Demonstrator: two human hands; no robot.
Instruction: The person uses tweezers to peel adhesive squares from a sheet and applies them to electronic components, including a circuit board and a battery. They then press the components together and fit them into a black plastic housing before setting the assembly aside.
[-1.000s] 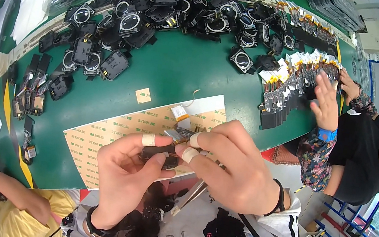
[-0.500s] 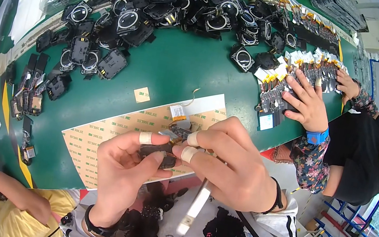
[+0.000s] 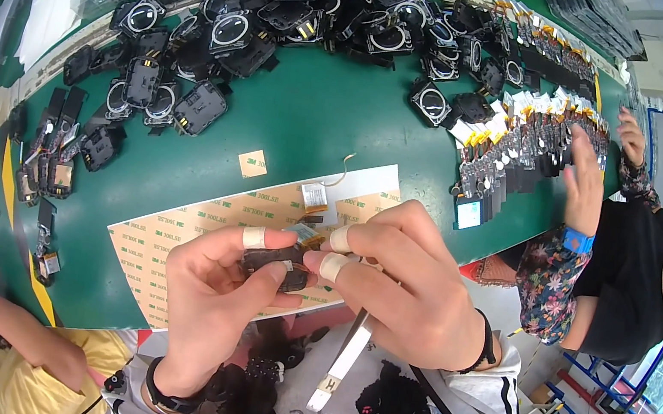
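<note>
Between the fingertips of my left hand point(image 3: 217, 297) is a small black plastic housing point(image 3: 292, 279), held closed around its edges. My right hand point(image 3: 417, 299) has thumb and forefinger pinched together at the housing's right side; the tiny part there is hidden. A slim pair of tweezers point(image 3: 343, 361) with a white handle is tucked in that same hand, pointing down toward me. Just beyond the fingertips lies a silvery battery pouch point(image 3: 314, 196) with a thin wire, beside an orange flex strip point(image 3: 309, 236). Pale tape wraps several of my fingertips.
Beneath my hands is a tan adhesive sheet point(image 3: 159, 253); a loose square point(image 3: 252, 163) lies beyond it. Black housings point(image 3: 233, 35) heap across the far green table. Circuit boards with pouches point(image 3: 524, 138) line the right, near a co-worker's hand point(image 3: 585, 182). More assemblies point(image 3: 58, 155) sit left.
The co-worker's hands at the right have lifted off the row of boards and moved apart from it. My own hands keep nearly the same hold, with the housing slightly turned.
</note>
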